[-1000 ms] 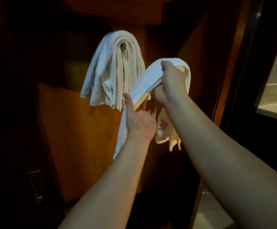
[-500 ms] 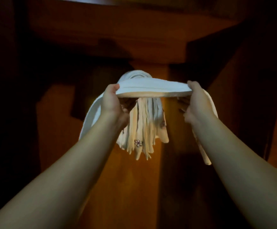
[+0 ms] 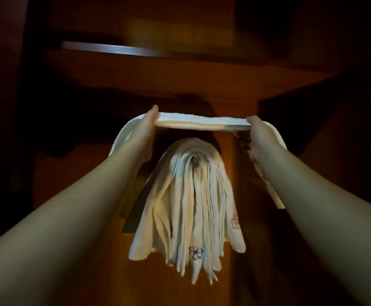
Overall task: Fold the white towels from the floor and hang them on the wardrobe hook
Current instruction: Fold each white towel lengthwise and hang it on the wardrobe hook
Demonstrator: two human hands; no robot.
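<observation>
I hold a folded white towel [image 3: 202,124] stretched flat between both hands, above the hook. My left hand [image 3: 143,129] grips its left end and my right hand [image 3: 258,138] grips its right end; both ends droop down behind my wrists. Below it, a thick bundle of several folded white towels [image 3: 191,202] hangs over the metal wardrobe hook [image 3: 195,160], whose tip shows at the top of the bundle. Small purple flower embroidery marks some hanging ends. The held towel is apart from the bundle.
The hook sits on an orange-brown wooden wardrobe panel [image 3: 235,272]. A wooden shelf [image 3: 180,71] juts out overhead, close above the held towel. Dark wardrobe sides close in left and right.
Both hands raised the folded towel higher and spread it flat; it now sits clear above the hanging bundle instead of in front of it. The view has tilted upward.
</observation>
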